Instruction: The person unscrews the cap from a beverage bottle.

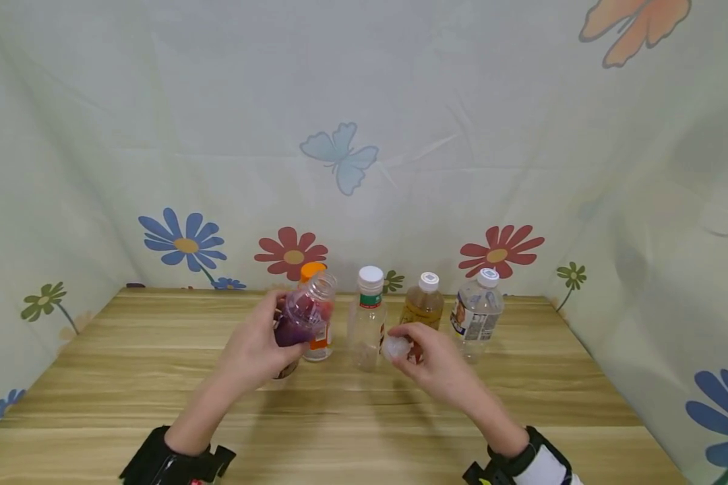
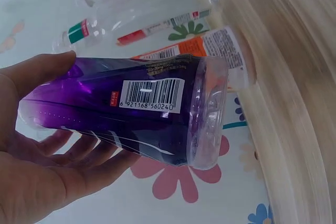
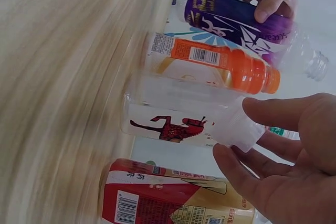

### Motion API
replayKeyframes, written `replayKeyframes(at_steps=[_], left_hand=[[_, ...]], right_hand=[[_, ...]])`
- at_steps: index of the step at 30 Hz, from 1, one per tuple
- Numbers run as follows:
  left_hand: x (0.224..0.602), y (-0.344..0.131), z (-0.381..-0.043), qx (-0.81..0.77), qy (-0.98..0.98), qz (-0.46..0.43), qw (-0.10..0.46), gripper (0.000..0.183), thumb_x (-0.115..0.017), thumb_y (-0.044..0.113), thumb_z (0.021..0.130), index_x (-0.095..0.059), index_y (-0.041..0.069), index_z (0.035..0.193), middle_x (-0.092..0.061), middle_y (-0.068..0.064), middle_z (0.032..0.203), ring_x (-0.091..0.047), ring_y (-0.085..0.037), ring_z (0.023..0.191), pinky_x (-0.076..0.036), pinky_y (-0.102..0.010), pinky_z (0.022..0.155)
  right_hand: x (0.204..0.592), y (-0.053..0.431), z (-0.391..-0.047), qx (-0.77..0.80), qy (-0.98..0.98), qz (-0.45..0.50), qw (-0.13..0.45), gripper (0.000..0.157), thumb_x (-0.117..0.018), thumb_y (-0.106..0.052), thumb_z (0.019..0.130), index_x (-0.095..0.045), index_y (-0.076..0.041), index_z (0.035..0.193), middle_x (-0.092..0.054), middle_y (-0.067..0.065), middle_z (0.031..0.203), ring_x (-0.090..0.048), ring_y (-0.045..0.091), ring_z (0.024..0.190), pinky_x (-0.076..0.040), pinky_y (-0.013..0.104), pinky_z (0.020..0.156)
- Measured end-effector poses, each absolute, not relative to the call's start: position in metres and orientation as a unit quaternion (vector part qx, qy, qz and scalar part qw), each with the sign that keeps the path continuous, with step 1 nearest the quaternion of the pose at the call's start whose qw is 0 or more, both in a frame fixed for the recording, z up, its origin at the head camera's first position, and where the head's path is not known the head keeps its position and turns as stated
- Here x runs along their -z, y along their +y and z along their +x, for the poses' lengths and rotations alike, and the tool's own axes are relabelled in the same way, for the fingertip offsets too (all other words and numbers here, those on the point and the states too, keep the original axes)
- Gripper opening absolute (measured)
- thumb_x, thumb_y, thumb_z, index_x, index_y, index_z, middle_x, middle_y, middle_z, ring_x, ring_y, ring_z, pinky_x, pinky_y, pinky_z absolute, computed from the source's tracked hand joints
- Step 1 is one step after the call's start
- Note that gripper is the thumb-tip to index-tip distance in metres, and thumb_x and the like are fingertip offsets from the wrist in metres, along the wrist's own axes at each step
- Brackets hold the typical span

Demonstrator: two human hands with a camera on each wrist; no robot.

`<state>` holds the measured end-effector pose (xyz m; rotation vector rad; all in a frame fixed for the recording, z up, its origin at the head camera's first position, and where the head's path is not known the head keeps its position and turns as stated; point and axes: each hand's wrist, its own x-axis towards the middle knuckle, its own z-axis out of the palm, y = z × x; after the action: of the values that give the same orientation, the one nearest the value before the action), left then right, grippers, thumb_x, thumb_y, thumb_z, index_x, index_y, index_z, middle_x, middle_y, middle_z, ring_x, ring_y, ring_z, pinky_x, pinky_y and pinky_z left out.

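Note:
My left hand [image 1: 257, 347] grips a purple-labelled plastic bottle [image 1: 297, 322] round its body. Its mouth is uncapped and tilts up and to the right; the left wrist view shows a barcode on the label [image 2: 152, 95]. Between the thumb and fingers of my right hand [image 1: 433, 367] is a translucent white bottle cap [image 3: 239, 129]. The cap is apart from the purple bottle, in front of the standing bottles. Just behind the purple bottle stands an orange-capped bottle [image 3: 210, 61], partly hidden by it in the head view.
A clear bottle [image 1: 367, 330] with a white cap and green neck band stands between my hands. Behind my right hand are an amber-coloured bottle [image 1: 423, 303] and a clear bottle with a white label [image 1: 476, 313]. All stand on a wooden table [image 1: 158, 337] before a flowered curtain [image 1: 230, 168].

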<state>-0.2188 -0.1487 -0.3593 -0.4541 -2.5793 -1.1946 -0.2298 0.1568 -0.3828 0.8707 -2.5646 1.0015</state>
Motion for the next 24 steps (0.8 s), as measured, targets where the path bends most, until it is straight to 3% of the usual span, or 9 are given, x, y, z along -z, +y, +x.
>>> replayKeyframes(at_steps=[6, 10, 24], left_hand=[[0.355, -0.158, -0.220, 0.410, -0.891, -0.138, 0.140, 0.077, -0.086, 0.006, 0.079, -0.042, 0.000, 0.142, -0.058, -0.021, 0.129, -0.058, -0.040, 0.118, -0.053, -0.058, 0.094], [0.353, -0.163, -0.221, 0.412, -0.891, -0.123, 0.146, 0.078, -0.086, 0.008, 0.080, -0.040, -0.001, 0.143, -0.057, -0.023, 0.130, -0.058, -0.041, 0.118, -0.053, -0.059, 0.094], [0.357, -0.181, -0.232, 0.426, -0.893, -0.033, 0.142, 0.083, -0.083, 0.017, 0.087, -0.030, -0.003, 0.148, -0.052, -0.029, 0.137, -0.054, -0.046, 0.122, -0.048, -0.062, 0.099]], right_hand=[[0.386, 0.156, -0.231, -0.350, -0.886, 0.290, 0.088, 0.033, -0.081, -0.001, 0.086, -0.069, 0.000, 0.117, -0.071, 0.007, 0.109, -0.065, 0.014, 0.085, -0.059, 0.035, 0.074], [0.387, 0.155, -0.231, -0.352, -0.891, 0.281, 0.061, 0.029, -0.080, -0.001, 0.086, -0.070, 0.000, 0.114, -0.071, 0.007, 0.108, -0.067, 0.017, 0.090, -0.059, 0.044, 0.079], [0.394, 0.155, -0.235, -0.326, -0.899, 0.291, 0.009, 0.026, -0.082, -0.001, 0.086, -0.069, -0.002, 0.109, -0.068, 0.005, 0.101, -0.064, 0.019, 0.091, -0.059, 0.045, 0.080]])
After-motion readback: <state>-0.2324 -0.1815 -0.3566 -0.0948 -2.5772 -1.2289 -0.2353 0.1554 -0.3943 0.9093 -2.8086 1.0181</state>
